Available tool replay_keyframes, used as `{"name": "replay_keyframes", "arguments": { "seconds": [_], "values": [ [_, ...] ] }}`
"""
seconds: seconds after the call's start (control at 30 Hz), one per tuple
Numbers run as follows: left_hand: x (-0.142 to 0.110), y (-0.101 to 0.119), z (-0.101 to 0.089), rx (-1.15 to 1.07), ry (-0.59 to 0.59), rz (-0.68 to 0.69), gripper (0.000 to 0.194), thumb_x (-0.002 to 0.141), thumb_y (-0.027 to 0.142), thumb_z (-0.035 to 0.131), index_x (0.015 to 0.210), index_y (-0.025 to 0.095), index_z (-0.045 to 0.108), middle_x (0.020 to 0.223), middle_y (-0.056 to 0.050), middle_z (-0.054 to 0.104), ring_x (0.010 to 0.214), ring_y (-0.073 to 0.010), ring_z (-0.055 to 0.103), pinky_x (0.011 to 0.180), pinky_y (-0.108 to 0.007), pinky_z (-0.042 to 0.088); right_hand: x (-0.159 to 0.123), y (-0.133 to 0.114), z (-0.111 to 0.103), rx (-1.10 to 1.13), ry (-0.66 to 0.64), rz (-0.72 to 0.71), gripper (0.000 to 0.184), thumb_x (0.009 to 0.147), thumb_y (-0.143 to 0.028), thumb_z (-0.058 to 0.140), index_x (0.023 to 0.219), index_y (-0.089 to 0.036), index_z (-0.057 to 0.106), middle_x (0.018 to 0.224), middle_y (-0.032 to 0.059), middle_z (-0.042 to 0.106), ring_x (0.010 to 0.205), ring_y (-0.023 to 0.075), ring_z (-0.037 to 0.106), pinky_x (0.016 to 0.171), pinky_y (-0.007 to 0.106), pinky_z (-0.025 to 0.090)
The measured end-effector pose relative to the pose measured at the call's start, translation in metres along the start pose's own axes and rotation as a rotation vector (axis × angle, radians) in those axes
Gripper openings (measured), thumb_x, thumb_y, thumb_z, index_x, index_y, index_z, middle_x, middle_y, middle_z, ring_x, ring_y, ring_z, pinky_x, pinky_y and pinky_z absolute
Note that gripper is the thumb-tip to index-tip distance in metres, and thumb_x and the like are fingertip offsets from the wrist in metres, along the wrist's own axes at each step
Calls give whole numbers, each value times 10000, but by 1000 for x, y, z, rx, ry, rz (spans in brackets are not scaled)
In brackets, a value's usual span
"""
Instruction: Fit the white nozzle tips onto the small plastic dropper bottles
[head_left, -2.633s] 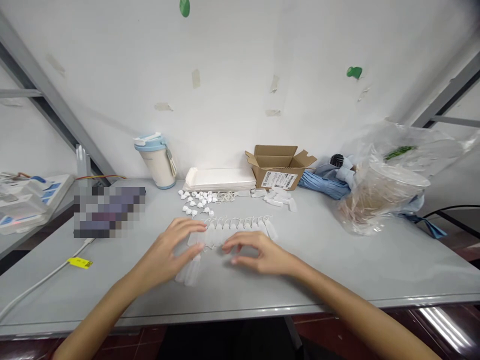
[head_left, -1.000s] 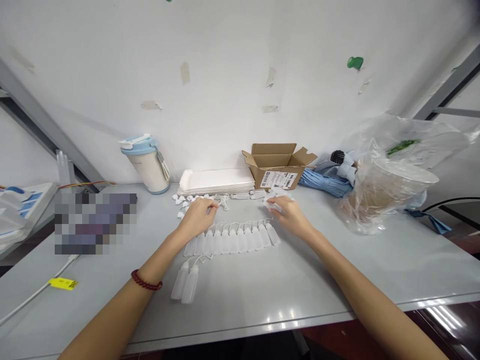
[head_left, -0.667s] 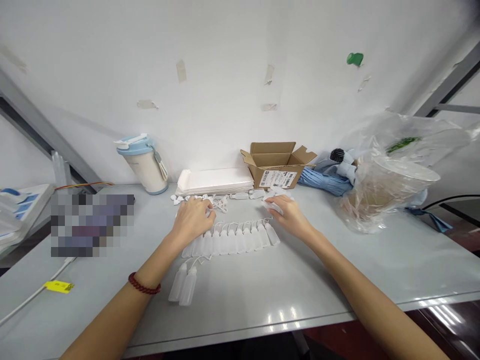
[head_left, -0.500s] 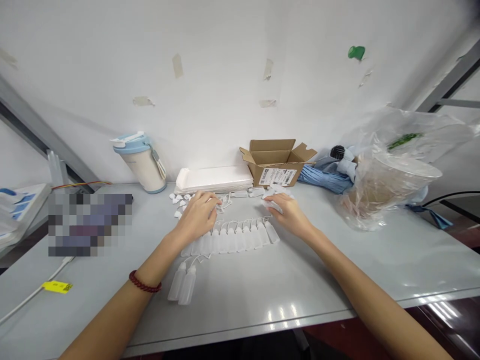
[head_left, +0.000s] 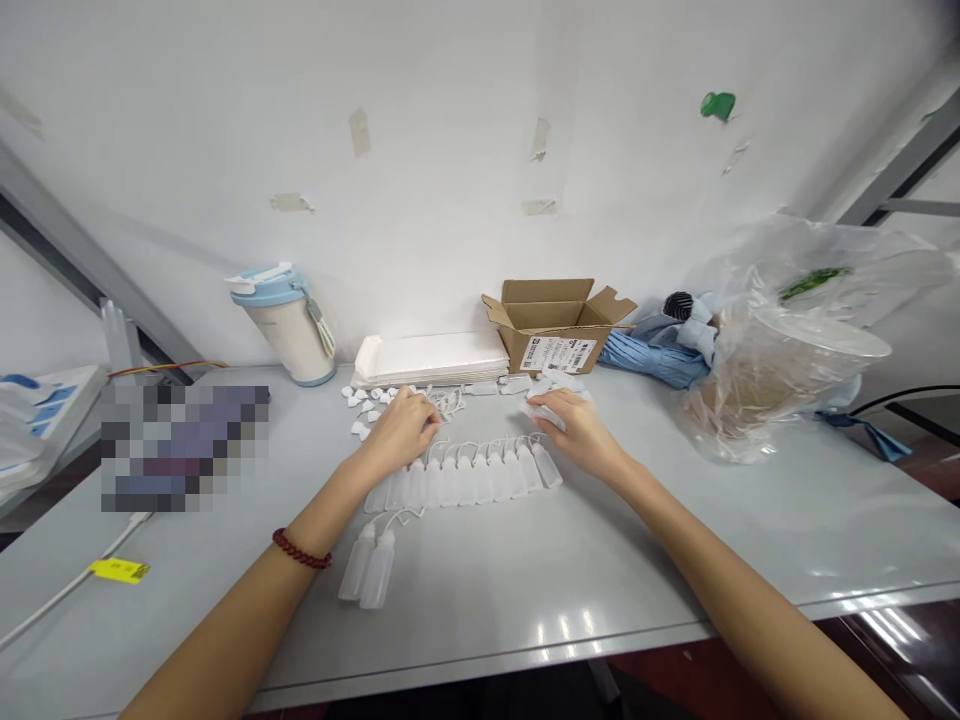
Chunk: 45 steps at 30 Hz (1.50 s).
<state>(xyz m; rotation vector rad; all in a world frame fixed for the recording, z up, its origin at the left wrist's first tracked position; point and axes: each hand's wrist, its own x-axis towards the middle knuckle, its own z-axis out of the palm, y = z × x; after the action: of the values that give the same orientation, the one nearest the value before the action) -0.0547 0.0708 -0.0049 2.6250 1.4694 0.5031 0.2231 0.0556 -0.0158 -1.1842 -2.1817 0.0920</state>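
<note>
My left hand is over a small pile of white bent nozzle tubes, its fingers curled together; what they hold, if anything, is hidden. Loose white caps lie left of its fingers. My right hand is closed around a translucent plastic bottle, mostly covered by the fingers. Between and below the hands lies a row of several translucent squeeze bottles fitted with bent nozzles. Two more nozzle-fitted bottles lie closer to me. Other bottles lie behind the nozzle pile.
An open cardboard box stands against the wall beside a stack of white packets. At left are a tumbler, a blurred-out item and a white cable. Blue cloth and a plastic-wrapped spool sit at right.
My left hand has drawn slightly down and toward me, its fingers more curled over the nozzles. My right hand has barely moved. The whole view has shifted slightly.
</note>
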Motion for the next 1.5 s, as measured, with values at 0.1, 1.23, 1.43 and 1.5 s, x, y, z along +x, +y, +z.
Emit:
{"name": "replay_keyframes", "arguments": {
  "seconds": [0.1, 1.23, 1.43, 1.5],
  "values": [
    [1, 3, -3, 5, 34, 16, 206, 820, 179, 418, 706, 179, 590, 774, -97, 616, 858, -276, 507, 740, -409, 440, 0, -2, -2, 2, -3, -6, 218, 838, -180, 514, 1020, -193, 634, 961, 98, 685, 930, 260, 608, 816, 422, 483],
    [-16, 62, -21, -624, 40, -23, 191, 851, 280, 498, 850, 189, 666, 816, -16, 688, 723, -150, 596, 630, -240, 464, -12, -58, 8, 199, 4, -163, 250, 879, -134, 491, 1117, -200, 530, 1032, 93, 653, 958, 210, 615, 798, 353, 527],
    [-18, 64, -23, -662, 37, -56, 160, 839, 271, 529, 856, 189, 665, 815, -15, 686, 739, -151, 595, 645, -247, 456, -14, -60, 9, 184, 28, -176, 243, 875, -128, 498, 1109, -189, 523, 1000, 99, 651, 918, 213, 617, 759, 358, 535],
    [-19, 65, -25, -681, 28, -68, 148, 831, 272, 543, 844, 189, 665, 805, -13, 683, 742, -152, 595, 652, -250, 455, -13, -61, 9, 188, 33, -170, 242, 874, -130, 503, 1108, -191, 523, 996, 99, 651, 915, 212, 617, 758, 358, 535]
  ]
}}
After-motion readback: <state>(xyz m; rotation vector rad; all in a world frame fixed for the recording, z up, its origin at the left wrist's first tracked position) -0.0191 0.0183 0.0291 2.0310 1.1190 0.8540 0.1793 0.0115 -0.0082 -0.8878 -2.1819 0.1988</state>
